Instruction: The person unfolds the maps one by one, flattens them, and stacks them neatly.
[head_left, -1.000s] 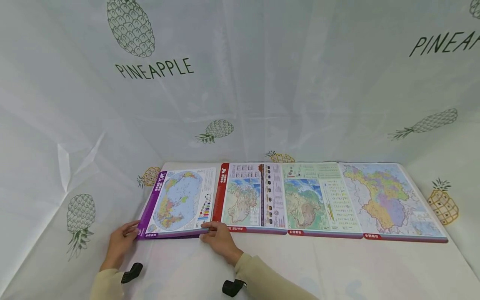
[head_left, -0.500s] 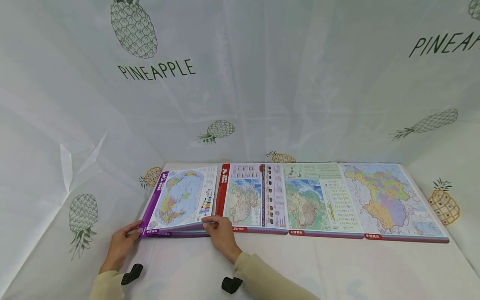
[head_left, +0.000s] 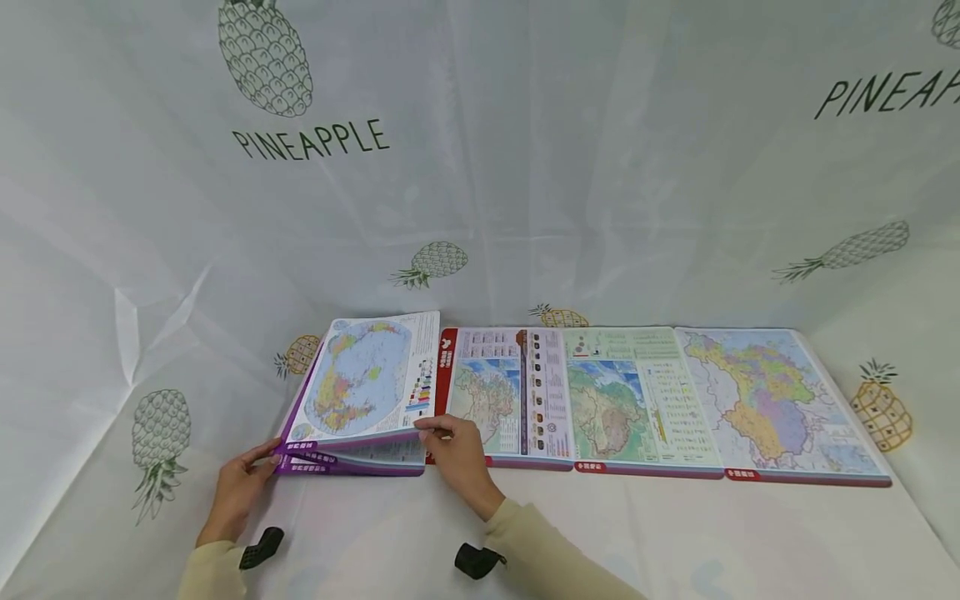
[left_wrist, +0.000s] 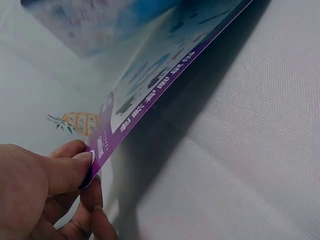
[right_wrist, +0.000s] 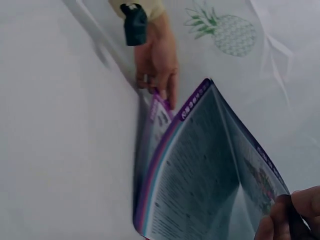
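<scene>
A purple-edged folding map (head_left: pixel 356 379) with a world map on its upper face lies at the left of the table. My left hand (head_left: pixel 236 492) pinches its near left corner; in the left wrist view the thumb presses on the purple corner (left_wrist: pixel 102 150) of a lower panel. With thumb and forefinger, my right hand (head_left: pixel 459 454) holds the near right corner of the upper panel, which stands raised at an angle over the panel below. Printed text shows on an inner face (right_wrist: pixel 195 170) in the right wrist view, between spread panels.
To the right lie red-tabbed map panels in a row: a map with a text column (head_left: pixel 487 400), a green relief map (head_left: pixel 607 417) and a coloured regional map (head_left: pixel 765 400). A pineapple-printed white cloth (head_left: pixel 510 167) rises behind and covers the table.
My right hand has moved slightly up and to the right, raising the upper panel of the purple-edged map and widening the gap below it. The left hand stays at its corner.
</scene>
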